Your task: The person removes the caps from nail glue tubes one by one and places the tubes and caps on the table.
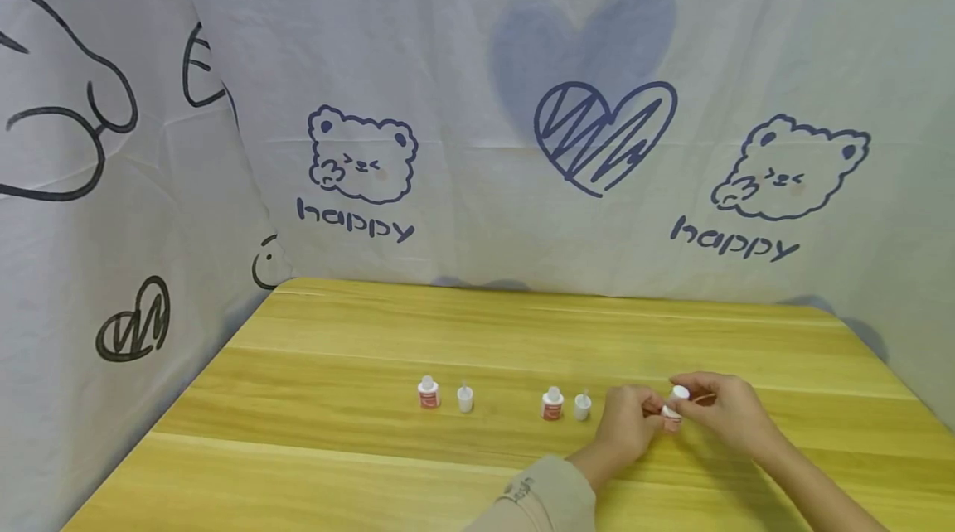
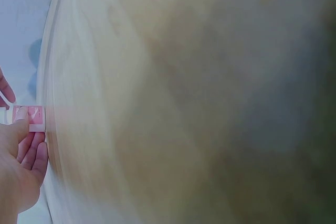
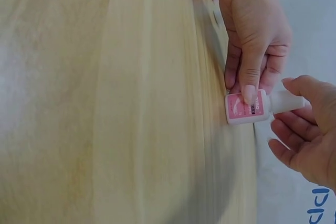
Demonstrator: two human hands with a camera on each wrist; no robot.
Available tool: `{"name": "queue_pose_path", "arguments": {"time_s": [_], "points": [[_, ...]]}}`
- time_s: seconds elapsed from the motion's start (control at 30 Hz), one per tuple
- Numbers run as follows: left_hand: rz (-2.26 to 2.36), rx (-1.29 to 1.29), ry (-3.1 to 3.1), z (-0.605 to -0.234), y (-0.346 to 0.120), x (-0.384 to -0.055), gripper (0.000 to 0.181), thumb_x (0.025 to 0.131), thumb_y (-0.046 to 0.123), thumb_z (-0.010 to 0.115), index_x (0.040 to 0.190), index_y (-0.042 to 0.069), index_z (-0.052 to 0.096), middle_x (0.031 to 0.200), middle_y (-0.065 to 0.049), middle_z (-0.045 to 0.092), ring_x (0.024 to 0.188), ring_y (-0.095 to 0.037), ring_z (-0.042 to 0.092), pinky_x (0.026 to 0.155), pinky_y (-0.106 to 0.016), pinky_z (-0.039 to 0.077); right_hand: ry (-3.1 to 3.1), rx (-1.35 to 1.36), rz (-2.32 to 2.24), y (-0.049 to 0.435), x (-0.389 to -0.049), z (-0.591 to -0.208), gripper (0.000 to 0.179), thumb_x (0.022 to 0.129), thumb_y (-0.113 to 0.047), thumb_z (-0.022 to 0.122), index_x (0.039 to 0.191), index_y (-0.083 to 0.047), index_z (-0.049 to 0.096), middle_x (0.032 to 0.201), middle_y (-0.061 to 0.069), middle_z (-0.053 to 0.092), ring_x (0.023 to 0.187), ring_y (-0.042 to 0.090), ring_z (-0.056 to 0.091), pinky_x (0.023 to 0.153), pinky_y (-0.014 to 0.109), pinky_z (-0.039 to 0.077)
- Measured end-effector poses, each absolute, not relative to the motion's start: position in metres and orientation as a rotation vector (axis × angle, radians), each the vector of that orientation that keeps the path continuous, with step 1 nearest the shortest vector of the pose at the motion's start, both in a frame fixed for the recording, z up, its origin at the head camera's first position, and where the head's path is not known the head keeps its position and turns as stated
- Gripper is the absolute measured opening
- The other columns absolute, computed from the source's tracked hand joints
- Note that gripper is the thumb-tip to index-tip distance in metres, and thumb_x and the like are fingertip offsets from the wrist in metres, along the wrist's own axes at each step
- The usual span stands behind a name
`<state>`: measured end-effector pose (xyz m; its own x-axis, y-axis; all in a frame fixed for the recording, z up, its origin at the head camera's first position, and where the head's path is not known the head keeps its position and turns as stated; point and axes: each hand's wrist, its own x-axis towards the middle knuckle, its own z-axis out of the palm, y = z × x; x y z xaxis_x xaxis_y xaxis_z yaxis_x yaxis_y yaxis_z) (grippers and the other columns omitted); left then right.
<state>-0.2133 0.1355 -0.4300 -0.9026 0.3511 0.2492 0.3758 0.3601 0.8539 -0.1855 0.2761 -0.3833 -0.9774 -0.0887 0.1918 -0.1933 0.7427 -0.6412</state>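
My left hand [image 1: 622, 424] pinches a small white bottle [image 3: 239, 109] with a pink label at the right part of the table. Its thumb lies across the label in the right wrist view. With thumb and fingers, my right hand [image 1: 734, 416] holds the white cap [image 3: 286, 102], which sits on the bottle's neck. Whether the cap is screwed down cannot be seen. Left of my hands stands a like bottle [image 1: 552, 404], its cap off. Beside it an upturned white cap [image 1: 583, 408] has a thin stem pointing up.
Farther left, another uncapped bottle [image 1: 429, 394] stands next to its upturned cap [image 1: 466, 398]. All rest on a wood-grain table [image 1: 298, 416]. A white printed cloth [image 1: 462, 184] hangs behind the far edge, and another cloth [image 1: 67, 267] hangs along the left side.
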Motion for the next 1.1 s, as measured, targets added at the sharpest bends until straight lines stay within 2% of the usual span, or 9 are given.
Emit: {"name": "queue_pose_path", "arguments": {"time_s": [0.23, 0.37, 0.83, 1.1], "points": [[-1.63, -0.67, -2.569, -0.4292, 0.136, -0.2124, 0.01, 0.074, 0.009, 0.076, 0.08, 0.003, 0.072, 0.075, -0.002, 0.073, 0.064, 0.006, 0.06, 0.056, -0.004, 0.043, -2.752, 0.165, 0.969, 0.2745, -0.1856, -0.3858, 0.016, 0.077, -0.014, 0.075, 0.086, -0.001, 0.069, 0.078, 0.006, 0.07, 0.064, -0.001, 0.057, 0.058, 0.018, 0.048], [-1.64, -0.667, -2.572, -0.4291, 0.1366, -0.2127, 0.007, 0.075, 0.006, 0.074, 0.081, 0.002, 0.072, 0.076, -0.002, 0.073, 0.065, 0.005, 0.061, 0.057, -0.004, 0.044, -2.747, 0.144, 0.934, 0.2746, -0.1857, -0.3858, 0.013, 0.076, -0.014, 0.076, 0.081, -0.004, 0.069, 0.075, 0.004, 0.069, 0.061, -0.002, 0.054, 0.055, 0.018, 0.047], [-1.643, -0.677, -2.559, -0.4293, 0.1363, -0.2126, 0.007, 0.074, 0.007, 0.075, 0.079, 0.003, 0.073, 0.074, -0.002, 0.073, 0.061, 0.006, 0.06, 0.055, -0.004, 0.043, -2.793, 0.199, 0.931, 0.2759, -0.1862, -0.3825, 0.015, 0.077, -0.013, 0.075, 0.085, -0.002, 0.07, 0.08, 0.007, 0.071, 0.066, 0.003, 0.06, 0.058, 0.018, 0.049], [-1.63, -0.674, -2.572, -0.4291, 0.1357, -0.2125, 0.007, 0.074, 0.008, 0.075, 0.08, 0.004, 0.073, 0.075, -0.002, 0.073, 0.062, 0.005, 0.06, 0.056, -0.004, 0.044, -2.794, 0.301, 0.905, 0.2782, -0.1899, -0.3799, 0.013, 0.077, -0.005, 0.073, 0.087, 0.002, 0.069, 0.08, 0.008, 0.07, 0.066, -0.001, 0.058, 0.057, 0.017, 0.05]]}}
